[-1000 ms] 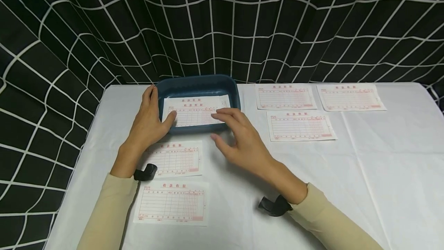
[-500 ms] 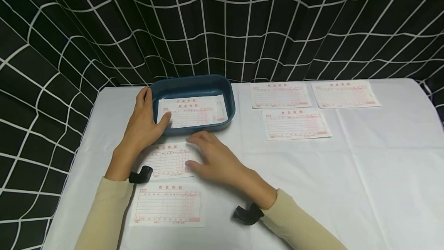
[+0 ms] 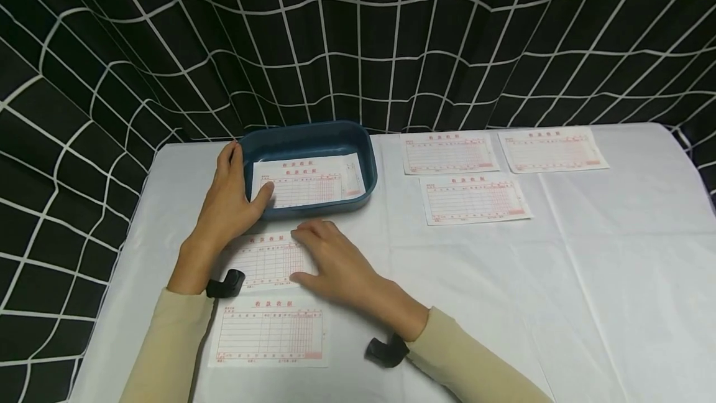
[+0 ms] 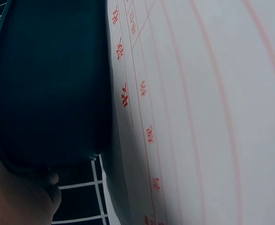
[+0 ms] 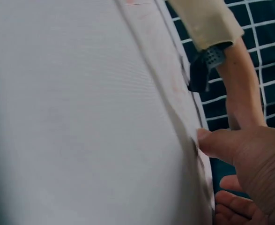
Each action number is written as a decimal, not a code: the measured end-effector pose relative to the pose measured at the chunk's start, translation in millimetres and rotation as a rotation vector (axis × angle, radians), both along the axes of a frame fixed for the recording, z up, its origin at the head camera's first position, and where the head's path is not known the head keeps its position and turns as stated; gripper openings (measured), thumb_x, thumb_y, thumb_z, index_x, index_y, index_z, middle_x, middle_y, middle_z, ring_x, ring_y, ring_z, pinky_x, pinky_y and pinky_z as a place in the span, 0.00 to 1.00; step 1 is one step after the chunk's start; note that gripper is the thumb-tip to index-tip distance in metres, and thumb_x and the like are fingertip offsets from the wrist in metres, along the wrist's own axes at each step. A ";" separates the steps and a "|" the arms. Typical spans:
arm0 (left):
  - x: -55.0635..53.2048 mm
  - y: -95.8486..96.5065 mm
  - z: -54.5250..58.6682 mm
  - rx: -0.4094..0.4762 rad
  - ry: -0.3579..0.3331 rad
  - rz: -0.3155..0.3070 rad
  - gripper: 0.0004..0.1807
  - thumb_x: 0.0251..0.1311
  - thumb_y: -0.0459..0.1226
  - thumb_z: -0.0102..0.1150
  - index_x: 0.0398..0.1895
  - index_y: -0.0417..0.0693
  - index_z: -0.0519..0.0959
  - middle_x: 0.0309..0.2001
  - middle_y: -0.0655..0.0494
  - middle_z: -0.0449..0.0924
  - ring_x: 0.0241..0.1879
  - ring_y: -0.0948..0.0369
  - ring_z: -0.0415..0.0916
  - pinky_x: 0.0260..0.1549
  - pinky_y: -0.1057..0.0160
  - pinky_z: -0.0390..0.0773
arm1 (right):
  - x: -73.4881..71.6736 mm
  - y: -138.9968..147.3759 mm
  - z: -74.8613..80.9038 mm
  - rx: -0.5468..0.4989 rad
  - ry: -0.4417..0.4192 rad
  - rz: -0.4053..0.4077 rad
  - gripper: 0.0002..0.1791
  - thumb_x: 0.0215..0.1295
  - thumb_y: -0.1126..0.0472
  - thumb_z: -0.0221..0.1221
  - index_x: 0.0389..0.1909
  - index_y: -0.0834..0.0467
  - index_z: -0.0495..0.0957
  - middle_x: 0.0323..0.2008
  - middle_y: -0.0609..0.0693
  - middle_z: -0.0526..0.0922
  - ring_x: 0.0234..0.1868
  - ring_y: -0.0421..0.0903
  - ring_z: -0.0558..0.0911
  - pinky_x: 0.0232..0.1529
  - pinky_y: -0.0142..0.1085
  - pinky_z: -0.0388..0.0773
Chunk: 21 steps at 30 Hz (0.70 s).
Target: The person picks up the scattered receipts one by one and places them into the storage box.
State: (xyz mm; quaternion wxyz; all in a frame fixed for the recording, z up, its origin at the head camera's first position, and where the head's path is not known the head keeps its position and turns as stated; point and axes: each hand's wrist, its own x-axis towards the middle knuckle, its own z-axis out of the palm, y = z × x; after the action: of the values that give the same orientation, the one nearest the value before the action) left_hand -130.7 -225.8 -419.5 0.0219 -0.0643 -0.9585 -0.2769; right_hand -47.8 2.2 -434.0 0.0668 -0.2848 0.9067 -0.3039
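Observation:
My left hand [image 3: 224, 210] holds the left end of a dark blue plastic basin [image 3: 370, 163], thumb over the rim and fingers along the outer wall. Overlapping receipt slips [image 3: 299, 188], white with red print, lie inside it. In the left wrist view the basin wall [image 4: 53, 79] fills the left side beside my hand [image 4: 20, 197]. Just in front of the basin, my right hand [image 3: 342, 269] touches the right end of a receipt slip [image 3: 263, 263], thumb and fingertips spread apart. The slip's left end is partly hidden by my left wrist.
Another receipt slip [image 3: 268, 338] lies nearer to me on the white-covered table [image 3: 447, 278]. At the back right are three more slips, a left one [image 3: 447, 154], a right one [image 3: 554, 149] and a front one [image 3: 475, 199]. A black curtain [image 3: 358, 36] with white grid lines hangs behind.
My right hand has moved from over the basin's front right side down and left to the slip in front of it. My left hand stays on the basin.

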 end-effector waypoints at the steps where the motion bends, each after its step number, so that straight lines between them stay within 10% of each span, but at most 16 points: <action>1: 0.2 0.2 0.3 -0.002 0.000 0.001 0.53 0.71 0.50 0.59 0.85 0.31 0.43 0.86 0.37 0.41 0.85 0.39 0.48 0.79 0.36 0.60 | 0.7 -0.3 -0.4 0.003 0.001 0.001 0.36 0.64 0.51 0.74 0.70 0.61 0.76 0.68 0.55 0.79 0.71 0.51 0.76 0.76 0.44 0.71; 21: 0.4 1.3 1.8 0.008 0.008 -0.004 0.53 0.71 0.49 0.59 0.84 0.30 0.43 0.86 0.36 0.41 0.85 0.39 0.49 0.79 0.37 0.59 | -4.1 -9.8 11.6 0.096 -0.004 -0.047 0.35 0.62 0.51 0.75 0.66 0.64 0.78 0.57 0.60 0.82 0.60 0.56 0.77 0.69 0.45 0.73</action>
State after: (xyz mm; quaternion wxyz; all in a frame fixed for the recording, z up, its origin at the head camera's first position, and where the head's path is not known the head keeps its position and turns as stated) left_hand -130.3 -224.6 -417.7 0.0255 -0.0673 -0.9571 -0.2806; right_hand -51.9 -7.5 -422.4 0.0750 -0.2594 0.9265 -0.2620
